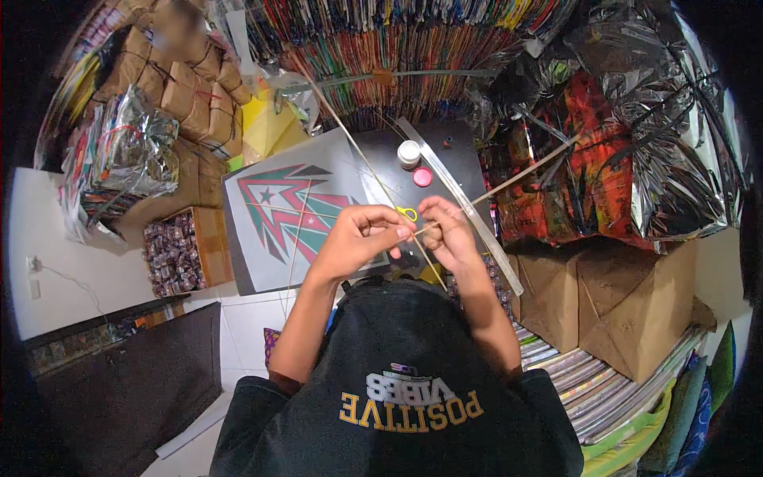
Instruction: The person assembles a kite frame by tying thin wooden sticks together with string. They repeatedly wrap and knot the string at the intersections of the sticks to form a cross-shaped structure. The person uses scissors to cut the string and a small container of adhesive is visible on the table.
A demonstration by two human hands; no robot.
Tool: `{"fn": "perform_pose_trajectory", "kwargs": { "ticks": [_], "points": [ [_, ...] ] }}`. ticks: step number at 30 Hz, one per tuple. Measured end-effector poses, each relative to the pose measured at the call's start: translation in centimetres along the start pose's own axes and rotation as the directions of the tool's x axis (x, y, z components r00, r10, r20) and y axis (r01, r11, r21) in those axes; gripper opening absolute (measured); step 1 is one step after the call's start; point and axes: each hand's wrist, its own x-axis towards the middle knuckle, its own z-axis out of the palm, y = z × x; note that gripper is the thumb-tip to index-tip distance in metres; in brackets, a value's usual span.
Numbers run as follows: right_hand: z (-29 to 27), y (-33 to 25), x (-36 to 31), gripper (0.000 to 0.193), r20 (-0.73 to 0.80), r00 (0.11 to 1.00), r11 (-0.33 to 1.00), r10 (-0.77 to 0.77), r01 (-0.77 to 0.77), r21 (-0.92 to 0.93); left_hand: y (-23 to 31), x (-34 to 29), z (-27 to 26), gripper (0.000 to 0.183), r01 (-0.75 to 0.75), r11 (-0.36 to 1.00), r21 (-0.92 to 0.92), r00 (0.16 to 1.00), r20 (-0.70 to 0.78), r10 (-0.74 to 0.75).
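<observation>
My left hand point(368, 238) is closed, thumb and fingertips pinching two thin bamboo sticks where they cross. The longer stick point(350, 137) runs from the far left down toward my body. The other stick point(531, 168) slants up to the right. Close beside the crossing, my right hand point(450, 236) has its fingers curled together; the second stick passes by them. What those fingers hold, perhaps a thread, is too small to make out. A yellow scissor handle point(408, 214) shows just beyond my left fingertips, its blades hidden.
A sheet with a star pattern point(266, 195) lies on a dark board, thin sticks over it. Beyond my hands are a white jar point(408, 154), a pink lid point(422, 176) and a long clear strip point(469, 211). Wrapped bundles point(572, 159) crowd the right; a carton of small packets point(173, 253) stands left.
</observation>
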Motion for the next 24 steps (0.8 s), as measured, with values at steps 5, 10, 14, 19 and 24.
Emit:
{"fn": "perform_pose_trajectory", "kwargs": {
  "ticks": [5, 10, 14, 19, 24],
  "points": [
    [-1.2, 2.6, -1.1, 0.016, 0.070, 0.997, 0.970, 0.037, -0.019, -0.241, 0.0, 0.3, -0.4, 0.017, -0.115, 0.993, 0.004, 0.977, -0.182, 0.114],
    [0.6, 2.0, -3.7, 0.024, 0.190, 0.980, 0.836, -0.059, 0.153, -0.527, -0.1, 0.8, -0.8, 0.018, -0.268, 0.961, 0.063, 0.899, -0.342, 0.273],
    [3.8, 1.6, -5.2, 0.028, 0.221, 0.935, 0.763, -0.276, 0.353, -0.541, 0.1, 0.9, -1.0, 0.018, -0.255, 0.961, 0.105, 0.858, -0.434, 0.275],
    [5.3, 0.6, -6.3, 0.024, 0.278, 0.946, 0.548, -0.164, 0.322, -0.772, -1.0, 1.1, -0.9, 0.018, -0.287, 0.945, 0.156, 0.829, -0.455, 0.326],
    [8.0, -0.9, -6.6, 0.024, 0.351, 0.909, 0.537, -0.224, 0.416, -0.734, -1.4, 0.6, -0.1, 0.019, -0.186, 0.946, 0.265, 0.872, -0.399, 0.283]
  ]
}}
